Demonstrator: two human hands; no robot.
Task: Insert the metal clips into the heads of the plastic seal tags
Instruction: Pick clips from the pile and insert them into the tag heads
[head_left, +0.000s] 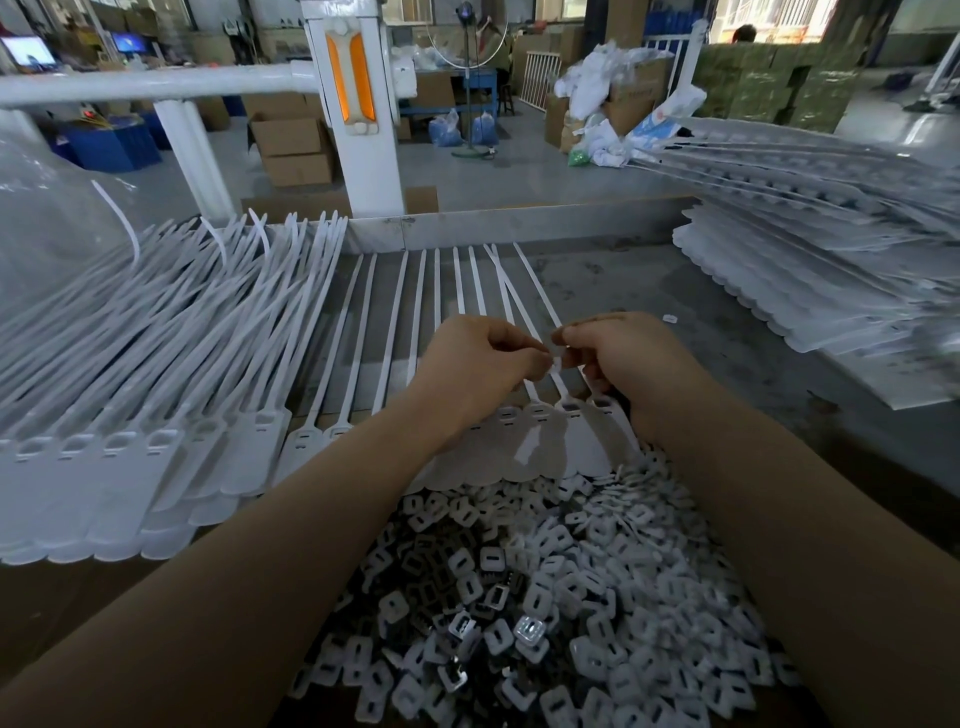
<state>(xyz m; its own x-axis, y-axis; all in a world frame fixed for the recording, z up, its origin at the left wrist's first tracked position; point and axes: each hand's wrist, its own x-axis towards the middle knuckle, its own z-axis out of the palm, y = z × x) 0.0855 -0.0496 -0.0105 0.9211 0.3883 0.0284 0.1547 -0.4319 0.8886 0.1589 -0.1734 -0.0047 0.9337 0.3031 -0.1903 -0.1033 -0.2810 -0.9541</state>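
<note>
At the middle of the frame the left hand (480, 364) and right hand (626, 358) meet fingertip to fingertip, both pinching one small white piece (556, 362), probably a clip in its cap, though it is too small to be sure. The row of seal tags (540, 415) lies just below, heads toward the person; the pile of clips (545, 597) fills the lower centre. To seat it well, square the piece to the slotted head before pressing, and press straight, not tilted.
</note>
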